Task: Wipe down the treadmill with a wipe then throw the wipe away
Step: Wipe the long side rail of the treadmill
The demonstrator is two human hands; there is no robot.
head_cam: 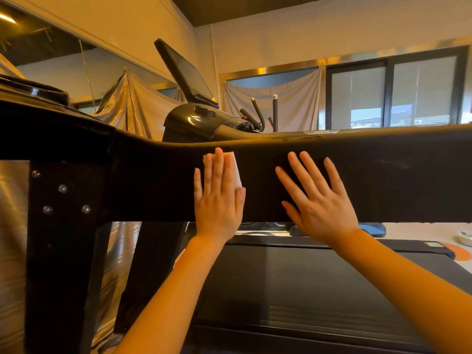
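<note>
Broad black matt treadmill crossbar [357, 175]; smooth white wipe [236, 172], paper or cloth uncertain; glossy black plastic console housing [194, 121]; shiny round metal bolts [62, 188]; creased grey cloth drapes [281, 108]; finely ribbed matt black running belt [306, 290].

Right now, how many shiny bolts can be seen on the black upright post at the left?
4. One bolt sits highest, one is lower to its right, and two lie lowest: left and right. The dark post may hide others.
</note>
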